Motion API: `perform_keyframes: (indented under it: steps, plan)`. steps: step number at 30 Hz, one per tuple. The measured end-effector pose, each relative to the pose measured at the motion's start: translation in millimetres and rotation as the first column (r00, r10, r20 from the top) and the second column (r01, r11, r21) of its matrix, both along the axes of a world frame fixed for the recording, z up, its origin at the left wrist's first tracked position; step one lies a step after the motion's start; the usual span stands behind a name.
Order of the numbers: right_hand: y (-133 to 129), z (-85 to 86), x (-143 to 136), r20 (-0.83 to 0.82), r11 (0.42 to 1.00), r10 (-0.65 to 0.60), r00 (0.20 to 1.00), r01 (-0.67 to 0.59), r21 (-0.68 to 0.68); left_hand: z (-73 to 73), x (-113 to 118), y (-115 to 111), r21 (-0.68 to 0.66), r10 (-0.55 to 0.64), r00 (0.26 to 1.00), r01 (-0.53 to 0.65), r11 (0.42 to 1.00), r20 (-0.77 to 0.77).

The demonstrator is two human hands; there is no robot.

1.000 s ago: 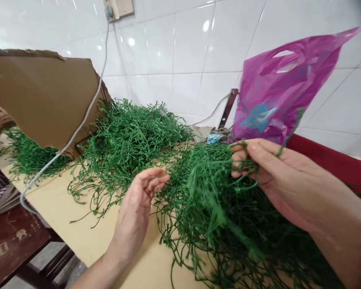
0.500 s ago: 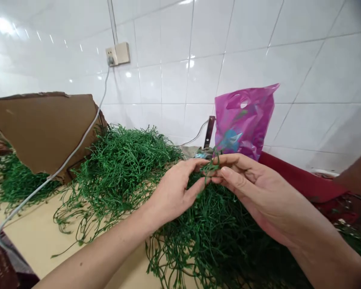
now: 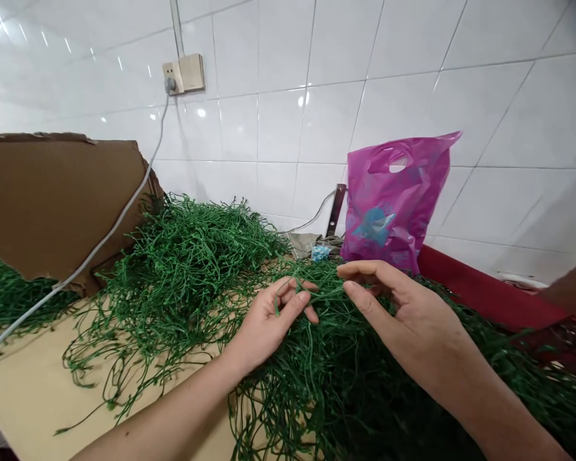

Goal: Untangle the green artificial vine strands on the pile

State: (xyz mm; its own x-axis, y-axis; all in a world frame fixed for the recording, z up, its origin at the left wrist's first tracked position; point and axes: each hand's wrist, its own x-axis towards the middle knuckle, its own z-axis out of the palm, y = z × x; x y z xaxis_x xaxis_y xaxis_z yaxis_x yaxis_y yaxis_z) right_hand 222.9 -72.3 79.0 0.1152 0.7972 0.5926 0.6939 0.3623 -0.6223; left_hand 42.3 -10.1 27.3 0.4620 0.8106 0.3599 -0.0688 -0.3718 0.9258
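Note:
Thin green plastic-looking stems with small knobbed ends lie tangled in a large pile beneath both hands. My left hand is closed, its thumb and fingers pinching one green stem whose end pokes out by the thumb. My right hand hovers over the pile's right part, thumb and index fingertip a small gap apart. Strands pass between the two hands, but I see none firmly gripped by the right fingers. Another heap of green stems rises to the left of my hands.
A torn cardboard piece stands at left, a grey cable running before it to a wall socket. A purple plastic bag leans on the tiled wall, beside red material. Part of another person's arm shows at right.
My hands have moved apart from where their fingertips met. The left hand moved left and down with a stem; the right hand's fingers loosened. The view shifted slightly.

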Motion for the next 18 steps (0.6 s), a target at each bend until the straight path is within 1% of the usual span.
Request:
perform_keyframes:
  steps: [3,6,8,10,12,13,15,17,18]
  plan:
    - [-4,2.8,-2,0.026,1.000,-0.014,1.000,0.013,0.017,4.1,-2,-8,0.188,0.049,0.993,-0.028,0.982,-0.108]
    - [-7,2.6,-3,0.063,0.999,0.016,0.998,-0.017,0.029,7.1,-3,-16,0.337,0.034,0.983,0.028,0.941,-0.178]
    - [-6,0.1,-5,0.080,0.999,0.041,0.996,-0.041,-0.002,8.0,-1,-20,0.385,0.012,0.976,0.074,0.920,-0.216]
    - [-4,-2.8,-6,0.063,0.990,0.104,0.993,-0.097,-0.107,8.1,0,-23,0.380,-0.010,0.970,0.105,0.919,-0.244]
    - [-1,-5.3,-5,-0.001,0.963,0.168,0.986,-0.164,-0.215,7.5,0,-22,0.340,-0.028,0.969,0.112,0.934,-0.244]
    - [0,-6.2,-4,-0.037,0.952,0.179,0.983,-0.183,-0.245,7.0,-1,-21,0.319,-0.035,0.972,0.110,0.941,-0.232]
    - [3,-7.4,0,-0.085,0.953,0.161,0.983,-0.177,-0.245,5.6,-4,-19,0.269,-0.075,0.981,0.122,0.956,-0.178]
    - [5,-7.6,4,-0.092,0.966,0.129,0.987,-0.146,-0.213,4.2,-7,-16,0.197,-0.134,0.987,0.150,0.969,-0.092]
    - [6,-7.3,5,-0.084,0.969,0.124,0.989,-0.138,-0.203,3.8,-8,-15,0.156,-0.140,0.988,0.147,0.977,-0.058]
